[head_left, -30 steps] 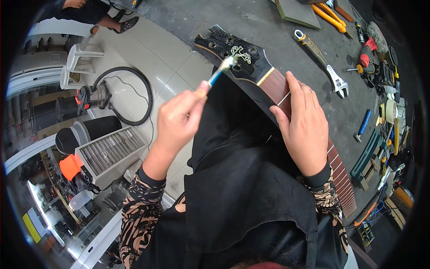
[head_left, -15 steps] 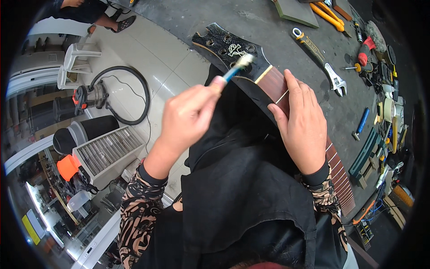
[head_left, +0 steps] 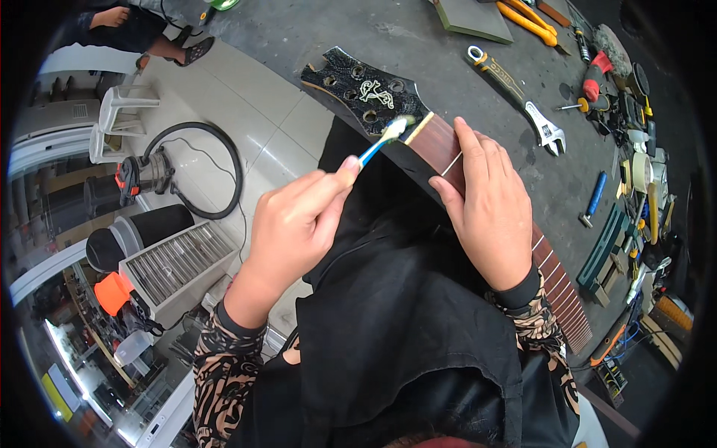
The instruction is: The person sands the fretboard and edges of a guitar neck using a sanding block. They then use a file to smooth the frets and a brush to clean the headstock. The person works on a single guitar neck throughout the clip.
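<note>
A guitar neck lies slantwise along the bench edge, its black headstock toward the far left. The headstock has several round holes and a pale inlay. My left hand pinches a blue and white toothbrush. The brush's bristle end is against the lower part of the headstock, close to the pale nut. My right hand rests over the brown fretboard, thumb on the near side and fingers across it, gripping the neck; its palm hides part of the frets.
On the grey bench lie an adjustable wrench, a ratchet spanner, a small blue-handled hammer and orange-handled pliers. Assorted tools crowd the right edge. A vacuum cleaner stands on the floor at left; another person's foot shows beyond.
The toothbrush has shifted from the middle of the headstock toward the nut. The whole view has moved slightly, while my right hand keeps its hold on the neck.
</note>
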Action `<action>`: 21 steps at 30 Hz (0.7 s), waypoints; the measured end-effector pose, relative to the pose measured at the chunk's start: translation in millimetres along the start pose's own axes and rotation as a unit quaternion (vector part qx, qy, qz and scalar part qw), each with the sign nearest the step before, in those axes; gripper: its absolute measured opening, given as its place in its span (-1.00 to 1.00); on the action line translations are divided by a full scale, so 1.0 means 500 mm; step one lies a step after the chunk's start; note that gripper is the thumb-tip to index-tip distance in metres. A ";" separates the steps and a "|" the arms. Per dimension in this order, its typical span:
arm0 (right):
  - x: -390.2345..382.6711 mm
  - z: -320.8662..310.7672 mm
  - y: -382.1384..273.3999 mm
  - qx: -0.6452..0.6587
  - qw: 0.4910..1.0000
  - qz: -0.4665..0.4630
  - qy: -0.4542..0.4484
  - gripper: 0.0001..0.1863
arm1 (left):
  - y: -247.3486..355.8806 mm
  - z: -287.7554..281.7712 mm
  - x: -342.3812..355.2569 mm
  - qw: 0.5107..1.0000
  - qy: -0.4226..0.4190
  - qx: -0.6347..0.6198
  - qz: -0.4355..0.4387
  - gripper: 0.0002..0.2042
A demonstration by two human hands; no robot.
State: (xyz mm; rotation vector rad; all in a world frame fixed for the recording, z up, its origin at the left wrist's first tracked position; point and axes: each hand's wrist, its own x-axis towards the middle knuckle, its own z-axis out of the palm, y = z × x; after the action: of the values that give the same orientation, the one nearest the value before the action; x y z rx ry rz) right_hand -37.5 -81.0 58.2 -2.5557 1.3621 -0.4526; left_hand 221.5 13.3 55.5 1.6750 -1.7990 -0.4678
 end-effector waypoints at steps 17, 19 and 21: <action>-0.001 -0.003 0.002 -0.004 1.000 -0.009 0.000 -0.11 | 0.018 0.006 0.004 1.000 0.009 0.002 0.002 -0.66; 0.002 -0.006 0.000 0.007 1.000 -0.007 -0.010 -0.11 | 0.021 -0.004 0.000 1.000 -0.010 0.013 -0.019 -0.65; 0.001 -0.003 0.000 0.003 1.000 -0.013 -0.005 -0.11 | 0.006 0.020 0.039 0.999 0.032 0.037 0.021 -0.64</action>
State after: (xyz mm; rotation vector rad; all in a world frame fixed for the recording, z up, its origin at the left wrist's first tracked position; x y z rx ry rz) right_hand -37.9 -81.5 59.6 -2.5700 1.3245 -0.4479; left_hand 212.8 -7.0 53.7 1.6795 -1.8200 -0.3298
